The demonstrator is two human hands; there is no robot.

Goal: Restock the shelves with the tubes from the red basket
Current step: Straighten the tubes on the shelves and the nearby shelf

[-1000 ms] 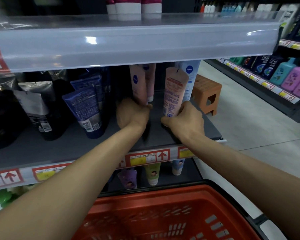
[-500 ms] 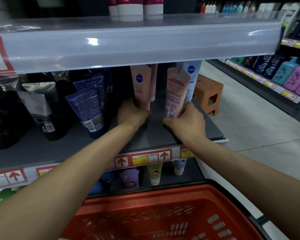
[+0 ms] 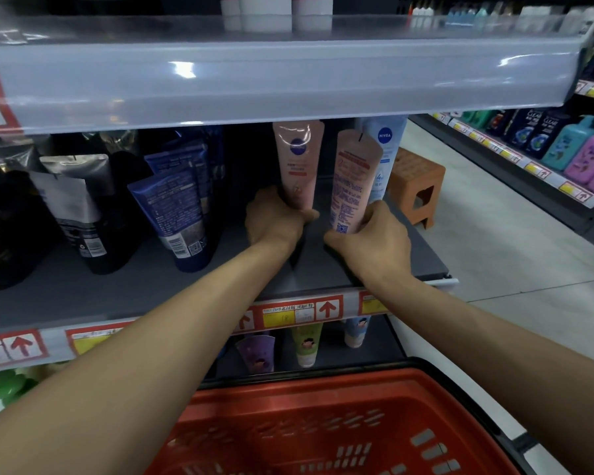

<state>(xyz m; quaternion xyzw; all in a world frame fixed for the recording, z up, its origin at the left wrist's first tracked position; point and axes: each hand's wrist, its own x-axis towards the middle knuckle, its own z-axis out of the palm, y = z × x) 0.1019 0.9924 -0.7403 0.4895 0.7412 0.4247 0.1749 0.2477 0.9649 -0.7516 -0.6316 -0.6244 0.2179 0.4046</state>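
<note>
In the head view, two pink tubes are seen at the centre of the frame, stood cap-down on the grey shelf (image 3: 323, 269). The left pink tube (image 3: 297, 162) is held at its lower end by the left hand (image 3: 275, 221), whose fingers are wrapped around it. The right pink tube (image 3: 352, 180) is gripped near its base by the right hand (image 3: 371, 238), the thumb laid across the front beside the printed code. Both hands are thus closed on a tube, and neither tube has yet been let go.

The low grip is judged to be chosen so that each tube can be steadied on its cap, where it would otherwise tip; the flat crimped ends are kept upward under the shelf above. The left tube is shown with its logo to the front, while the right one shows small print, so a turn to face it outward may be wanted. Just behind the right tube, a white and blue tube (image 3: 386, 149) is stood, and the pink ones appear to be set in front of it in rows.

At centre left, dark blue tubes (image 3: 175, 207) and black pouches (image 3: 72, 200) are leaned on the same shelf, well apart from the hands. At the bottom of the frame the red basket (image 3: 323, 426) is seen below the arms; no tubes can be made out in the part that shows.
</note>
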